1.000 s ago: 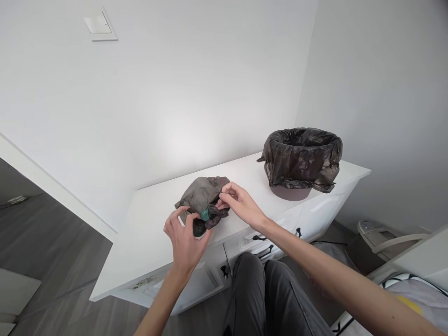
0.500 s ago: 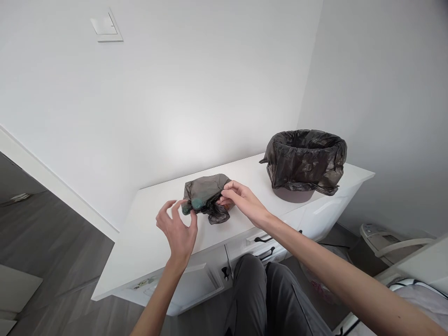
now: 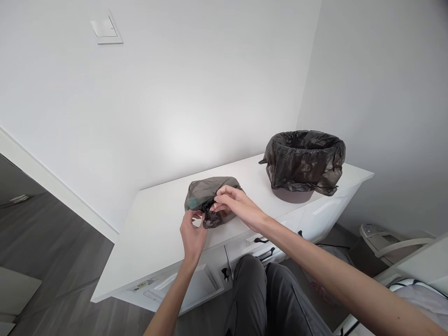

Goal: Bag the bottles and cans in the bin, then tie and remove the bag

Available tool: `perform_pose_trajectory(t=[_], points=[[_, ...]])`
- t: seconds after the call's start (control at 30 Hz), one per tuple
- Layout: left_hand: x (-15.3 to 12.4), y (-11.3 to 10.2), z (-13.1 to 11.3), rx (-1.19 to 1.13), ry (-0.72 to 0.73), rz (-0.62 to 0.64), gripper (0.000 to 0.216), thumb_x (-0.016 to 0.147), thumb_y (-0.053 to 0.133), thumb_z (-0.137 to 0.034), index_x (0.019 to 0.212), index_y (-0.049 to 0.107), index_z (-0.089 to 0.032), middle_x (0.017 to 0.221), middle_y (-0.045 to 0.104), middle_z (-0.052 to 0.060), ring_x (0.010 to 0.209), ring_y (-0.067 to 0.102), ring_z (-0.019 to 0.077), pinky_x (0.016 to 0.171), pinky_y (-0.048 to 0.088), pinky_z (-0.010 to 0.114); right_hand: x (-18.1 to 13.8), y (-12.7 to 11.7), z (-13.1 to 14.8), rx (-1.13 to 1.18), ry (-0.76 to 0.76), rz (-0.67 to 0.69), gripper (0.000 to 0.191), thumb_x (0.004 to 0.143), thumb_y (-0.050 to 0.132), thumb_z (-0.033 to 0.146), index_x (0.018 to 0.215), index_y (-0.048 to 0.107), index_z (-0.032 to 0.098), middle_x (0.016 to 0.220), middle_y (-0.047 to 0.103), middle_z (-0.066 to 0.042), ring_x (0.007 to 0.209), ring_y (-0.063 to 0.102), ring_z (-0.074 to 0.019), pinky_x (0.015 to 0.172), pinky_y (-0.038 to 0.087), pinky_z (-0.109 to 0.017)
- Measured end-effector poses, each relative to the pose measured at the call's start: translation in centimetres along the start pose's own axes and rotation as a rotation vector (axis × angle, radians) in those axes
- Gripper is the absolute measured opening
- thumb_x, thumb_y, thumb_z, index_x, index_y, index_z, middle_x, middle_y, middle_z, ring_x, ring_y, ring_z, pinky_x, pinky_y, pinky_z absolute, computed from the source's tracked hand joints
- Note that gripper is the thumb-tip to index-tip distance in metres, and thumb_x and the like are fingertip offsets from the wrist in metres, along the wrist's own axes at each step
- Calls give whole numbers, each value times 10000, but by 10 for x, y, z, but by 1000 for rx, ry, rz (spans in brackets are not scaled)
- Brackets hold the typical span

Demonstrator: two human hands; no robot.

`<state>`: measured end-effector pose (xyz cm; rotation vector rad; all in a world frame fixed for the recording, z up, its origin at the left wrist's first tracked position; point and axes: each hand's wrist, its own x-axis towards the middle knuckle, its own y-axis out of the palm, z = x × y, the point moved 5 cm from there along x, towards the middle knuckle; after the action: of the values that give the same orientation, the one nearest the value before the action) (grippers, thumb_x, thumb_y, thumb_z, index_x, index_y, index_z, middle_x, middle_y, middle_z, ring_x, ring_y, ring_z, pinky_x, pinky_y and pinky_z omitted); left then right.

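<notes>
A small dark grey plastic bag (image 3: 203,193), bundled around something greenish, lies on the white cabinet top (image 3: 157,233). My right hand (image 3: 235,206) pinches the gathered plastic at the bag's near side. My left hand (image 3: 193,233) comes from below and pinches the same bunched plastic at its lower left edge. Both hands touch the bag with fingers closed on it.
A round bin lined with a black bag (image 3: 304,161) stands at the right end of the cabinet top. Drawers with black handles (image 3: 261,240) face my dark-trousered legs (image 3: 269,298). A white appliance (image 3: 381,235) sits on the floor to the right. A wall switch (image 3: 106,29) is above.
My left hand has moved right and closed onto the bag's bunched plastic; half a second ago its fingers were spread just beside it. The bag has shifted slightly right.
</notes>
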<state>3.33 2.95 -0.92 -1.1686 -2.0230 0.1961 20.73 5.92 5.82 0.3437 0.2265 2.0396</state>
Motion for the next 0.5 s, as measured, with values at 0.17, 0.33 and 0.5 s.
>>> perform_pose_trajectory(t=[0.17, 0.33, 0.5], points=[[10, -3, 2, 34, 15, -47, 143, 907, 599, -382, 880, 607, -242, 906, 710, 32, 861, 657, 222, 695, 477, 325, 1, -24, 9, 13, -48, -152, 251, 752, 750, 376, 781, 548, 229, 747, 671, 14, 854, 730, -175, 885, 561, -322], [9, -4, 6, 116, 50, -29, 205, 956, 554, -395, 820, 551, -242, 819, 690, 12, 772, 655, 203, 679, 464, 314, 3, -44, 9, -3, -109, -246, 247, 775, 698, 415, 817, 532, 236, 767, 660, 12, 850, 717, -175, 893, 547, -329], [9, -9, 6, 102, 68, -40, 142, 970, 536, -368, 900, 549, -245, 845, 675, 20, 795, 649, 203, 635, 461, 291, -6, -47, 17, -597, -215, -319, 125, 859, 570, 349, 837, 507, 243, 769, 643, 0, 700, 630, -176, 691, 504, -316]])
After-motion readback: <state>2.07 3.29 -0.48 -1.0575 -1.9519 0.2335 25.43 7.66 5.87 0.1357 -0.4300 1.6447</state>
